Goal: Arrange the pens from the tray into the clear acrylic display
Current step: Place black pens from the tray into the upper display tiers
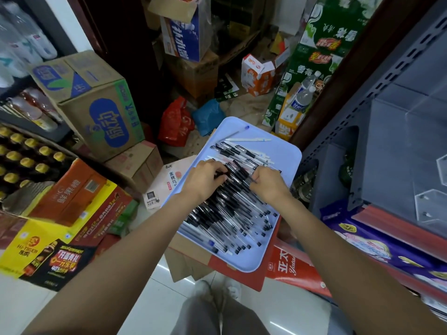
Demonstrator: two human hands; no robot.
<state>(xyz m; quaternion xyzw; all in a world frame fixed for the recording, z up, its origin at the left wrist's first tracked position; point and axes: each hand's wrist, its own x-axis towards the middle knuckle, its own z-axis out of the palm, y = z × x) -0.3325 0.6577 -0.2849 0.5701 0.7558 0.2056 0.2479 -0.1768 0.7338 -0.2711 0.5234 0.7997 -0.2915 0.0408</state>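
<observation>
Stockroom floor (150,298), stacked cartons (96,110); tray (249,259) of pens (229,213); left hand (205,180), right hand (268,183) both curled gripping pens.

Pens (232,209) are heaped across a pale blue rounded-corner tray (287,155), mostly clear barrels with black caps and grips, lying roughly parallel on a diagonal. A few white pens and one blue-capped pen are scattered at the tray's far end. The clear acrylic display (425,165) is seen on the grey shelf at right, well apart from the tray.
</observation>
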